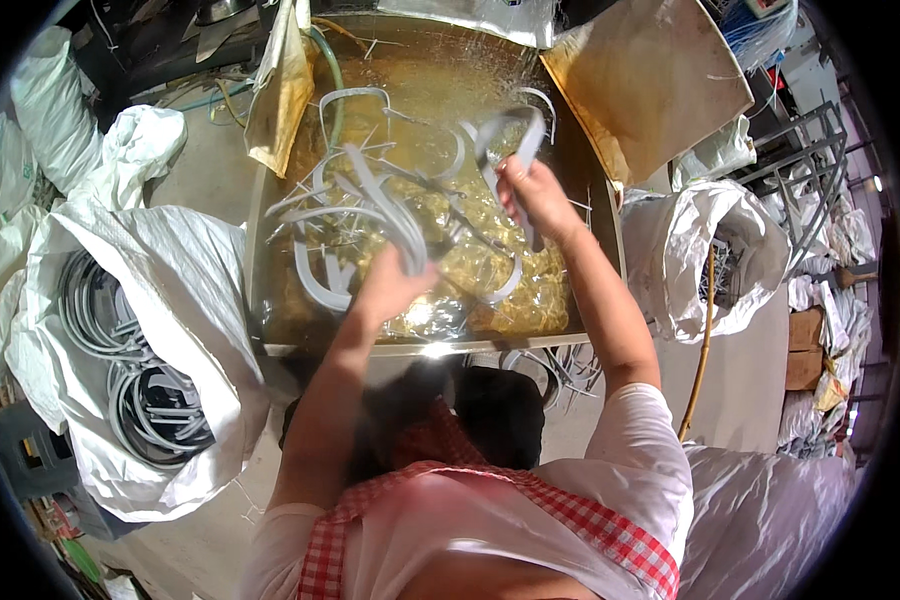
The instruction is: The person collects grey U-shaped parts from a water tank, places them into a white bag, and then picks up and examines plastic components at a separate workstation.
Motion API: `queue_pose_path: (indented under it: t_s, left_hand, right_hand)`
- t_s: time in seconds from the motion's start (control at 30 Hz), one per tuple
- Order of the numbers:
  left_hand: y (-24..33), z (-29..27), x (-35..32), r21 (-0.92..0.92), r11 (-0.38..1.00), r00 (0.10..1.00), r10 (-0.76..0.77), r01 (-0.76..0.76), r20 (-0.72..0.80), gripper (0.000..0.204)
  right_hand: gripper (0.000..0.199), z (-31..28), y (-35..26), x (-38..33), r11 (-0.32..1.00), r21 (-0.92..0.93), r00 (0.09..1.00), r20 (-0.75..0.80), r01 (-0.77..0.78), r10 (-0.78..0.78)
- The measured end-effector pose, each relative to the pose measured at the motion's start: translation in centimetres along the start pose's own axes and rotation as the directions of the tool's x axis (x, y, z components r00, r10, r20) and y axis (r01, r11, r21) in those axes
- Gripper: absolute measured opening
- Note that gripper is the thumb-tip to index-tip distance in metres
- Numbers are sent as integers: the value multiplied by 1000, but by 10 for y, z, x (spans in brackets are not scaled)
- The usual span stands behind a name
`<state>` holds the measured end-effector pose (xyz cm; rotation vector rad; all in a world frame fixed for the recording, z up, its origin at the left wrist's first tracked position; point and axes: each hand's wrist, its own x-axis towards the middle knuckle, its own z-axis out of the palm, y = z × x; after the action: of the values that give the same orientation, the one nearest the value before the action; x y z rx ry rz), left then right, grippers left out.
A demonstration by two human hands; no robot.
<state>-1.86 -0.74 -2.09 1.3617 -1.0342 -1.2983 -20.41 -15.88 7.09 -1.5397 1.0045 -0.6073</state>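
In front of me is a wide metal basin [440, 348] of shallow, yellowish water. My left hand [395, 285], slightly smeared by motion, grips several grey curved plastic strips [370, 190] held together over the basin's near middle. Farther right, my right hand [540, 200] is closed on a bent grey plastic band [532, 135], raised above the water; the ends of its fingers are partly hidden. Between and around both hands, more grey curved pieces [312, 280] and thin branching plastic sprues [355, 165] lie loosely in the water.
On the left, a white woven sack [215, 250] holds stacked grey curved pieces [135, 340]. Another white sack [660, 245] with small grey scraps stands right, a bamboo stick [708, 340] leaning at it. Stained boards [650, 85] flank the basin; a green hose [334, 85] runs into it.
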Motion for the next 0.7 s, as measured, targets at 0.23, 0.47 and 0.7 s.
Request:
queue_pose_path:
  t_s: [0.23, 0.47, 0.7]
  left_hand:
    - [35, 1, -11, -972, 228, 979, 180, 57, 99, 68]
    - [27, -16, -15, -882, 466, 995, 100, -74, -31, 61]
    - [13, -18, -3, -865, 489, 987, -41, -114, -153, 55]
  right_hand:
    - [43, 64, 26, -50, 696, -509, 731, 682, 507, -34]
    - [35, 61, 58, -17, 722, -145, 707, 403, 677, -581]
    - [23, -34, 198, 145, 543, 830, 813, -227, -125, 535]
